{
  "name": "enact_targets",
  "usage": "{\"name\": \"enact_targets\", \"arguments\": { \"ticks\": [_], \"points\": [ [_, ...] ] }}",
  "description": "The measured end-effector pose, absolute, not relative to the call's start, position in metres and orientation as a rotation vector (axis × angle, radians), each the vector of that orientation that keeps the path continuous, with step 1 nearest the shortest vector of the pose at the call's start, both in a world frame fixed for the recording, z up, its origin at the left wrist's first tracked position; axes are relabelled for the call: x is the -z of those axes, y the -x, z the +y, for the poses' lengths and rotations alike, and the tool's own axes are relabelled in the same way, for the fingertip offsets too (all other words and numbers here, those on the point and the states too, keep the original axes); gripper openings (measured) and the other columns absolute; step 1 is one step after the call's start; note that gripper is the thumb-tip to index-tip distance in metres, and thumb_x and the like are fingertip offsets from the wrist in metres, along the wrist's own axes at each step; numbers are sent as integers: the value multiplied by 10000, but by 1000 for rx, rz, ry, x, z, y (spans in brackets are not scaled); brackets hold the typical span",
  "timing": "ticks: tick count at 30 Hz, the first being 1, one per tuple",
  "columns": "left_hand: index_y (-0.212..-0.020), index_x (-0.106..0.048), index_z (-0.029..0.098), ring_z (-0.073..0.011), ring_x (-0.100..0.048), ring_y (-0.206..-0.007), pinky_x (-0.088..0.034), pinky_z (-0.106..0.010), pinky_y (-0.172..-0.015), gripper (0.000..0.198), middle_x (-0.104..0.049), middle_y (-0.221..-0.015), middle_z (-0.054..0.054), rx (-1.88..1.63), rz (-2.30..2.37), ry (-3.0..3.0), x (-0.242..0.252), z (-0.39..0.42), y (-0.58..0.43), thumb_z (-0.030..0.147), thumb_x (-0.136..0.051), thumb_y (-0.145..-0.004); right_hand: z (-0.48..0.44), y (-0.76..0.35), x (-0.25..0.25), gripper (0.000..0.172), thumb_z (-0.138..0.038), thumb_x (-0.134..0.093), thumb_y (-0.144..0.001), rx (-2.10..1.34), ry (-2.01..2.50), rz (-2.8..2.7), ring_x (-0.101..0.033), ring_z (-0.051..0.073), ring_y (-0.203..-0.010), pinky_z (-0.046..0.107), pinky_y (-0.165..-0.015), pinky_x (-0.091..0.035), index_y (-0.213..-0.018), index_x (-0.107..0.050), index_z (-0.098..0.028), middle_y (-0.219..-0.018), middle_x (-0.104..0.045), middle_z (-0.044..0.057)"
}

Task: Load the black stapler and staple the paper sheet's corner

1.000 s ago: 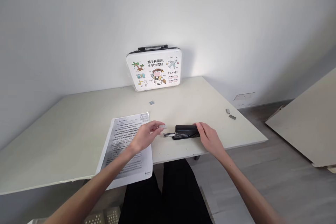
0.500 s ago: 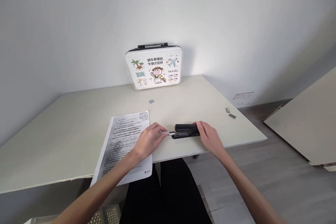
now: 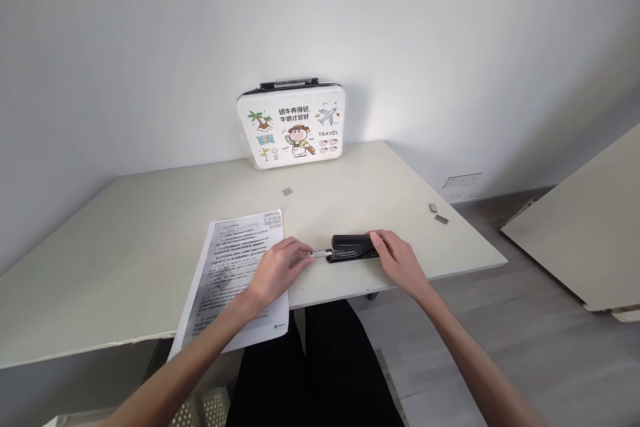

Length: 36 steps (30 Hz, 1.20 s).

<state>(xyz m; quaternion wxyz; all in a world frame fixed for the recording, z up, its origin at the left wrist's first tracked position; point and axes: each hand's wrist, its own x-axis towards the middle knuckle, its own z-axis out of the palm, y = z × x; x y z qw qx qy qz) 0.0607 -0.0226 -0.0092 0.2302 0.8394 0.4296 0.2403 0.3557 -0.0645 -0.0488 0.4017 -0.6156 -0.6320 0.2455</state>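
Observation:
A black stapler lies near the table's front edge, its front end towards the left. Wrapped round its rear end are the fingers of my right hand. A thin metal rail sticks out of the stapler's front, and my left hand pinches its outer end between thumb and fingers. Whether staples lie in the rail is too small to tell. Under my left wrist a printed sheet of paper lies on the table, its lower part over the front edge.
A white case with cartoon prints stands against the wall. Grey staple strips lie in front of it. Two more grey staple pieces lie near the right edge of the table. A pale panel leans at the right.
My left hand has shifted a little to the left, and more of the metal rail shows between it and the stapler. My right hand keeps its hold.

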Motion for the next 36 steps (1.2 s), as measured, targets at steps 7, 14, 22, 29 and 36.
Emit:
{"name": "enact_targets", "arguments": {
  "ticks": [7,14,22,29,36],
  "points": [
    [-1039,-772,244,-199,-717,-841,-597,-342,-771,340,-745,-1015,-66,-606,855,-2255,7,-19,-51,553,-639,-991,-66,-362,44,458,-652,-592,-950,-762,1453,-1751,-687,251,-937,354,-722,-569,-1218,-659,-286,-1181,-729,82],
    [-942,-762,244,-233,-691,-945,-540,-356,-852,355,-759,-980,-61,-520,604,-2374,11,15,-86,590,-686,-940,-66,-367,41,443,-650,-597,-941,-842,1459,-1796,-649,248,-872,363,-715,-549,-1176,-636,-276,-1083,-721,72],
    [-932,-707,217,-227,-653,-902,-492,-346,-836,433,-719,-984,-63,-519,612,-2575,20,27,-101,642,-626,-945,-65,-370,40,410,-628,-618,-937,-852,1462,-1765,-632,234,-845,341,-695,-535,-1130,-631,-267,-1039,-714,63],
    [-1088,-704,237,-253,-678,-984,-529,-387,-875,393,-729,-1057,-78,-575,745,-2608,11,36,-62,606,-632,-976,-66,-365,48,401,-626,-668,-910,-806,1451,-1739,-665,227,-828,341,-674,-551,-1128,-668,-289,-1058,-738,43],
    [-1030,-669,219,-358,-571,-1158,-448,-525,-1044,300,-659,-1124,-134,-680,1825,-2522,16,94,29,487,-544,-981,-67,-362,46,402,-634,-665,-909,-794,1467,-1731,-643,208,-766,344,-661,-552,-1121,-682,-292,-1042,-736,36]
  ]
}}
